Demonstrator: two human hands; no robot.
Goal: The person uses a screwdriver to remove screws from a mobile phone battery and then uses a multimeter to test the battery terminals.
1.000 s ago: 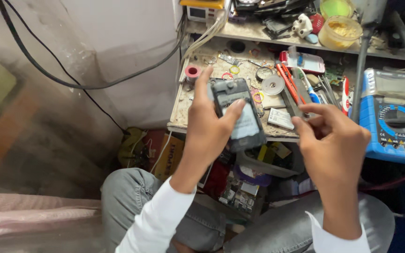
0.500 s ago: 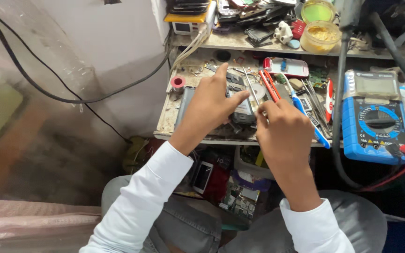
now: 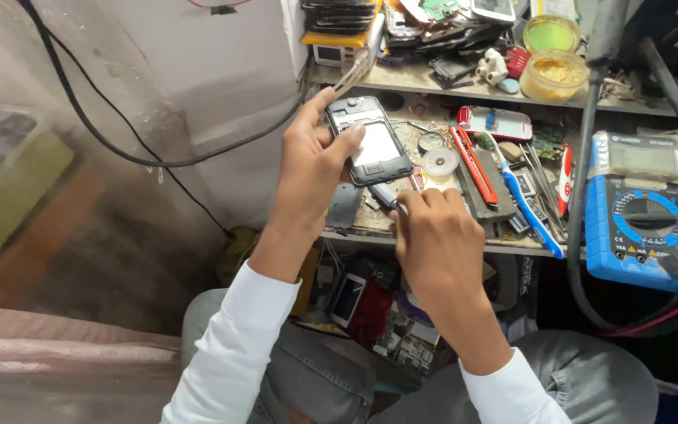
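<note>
Nearby: multimeter [image 3: 643, 210] | toothbrush [image 3: 523, 198] | jar [image 3: 553, 75] | phone [image 3: 370, 140] unobstructed

Phone [image 3: 372, 141]: black frame, pale grey-white inner panel. Multimeter [image 3: 643, 212]: blue casing, black dial, grey screen, red lead. Toothbrush [image 3: 526, 206]: blue and white. Cutter [image 3: 474, 165]: red. Sleeves [image 3: 233, 353]: white. Jar [image 3: 553, 74]: yellowish. Wall cable [image 3: 151, 161]: black.

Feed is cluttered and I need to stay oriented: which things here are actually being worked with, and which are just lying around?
In use:
- left hand holding the opened phone
- right hand gripping a small tool, apparently a screwdriver, at the phone's lower edge

Lying about:
- blue multimeter
- blue toothbrush
- red-handled tool
- red-and-white phone
- yellow-paste jar
</note>
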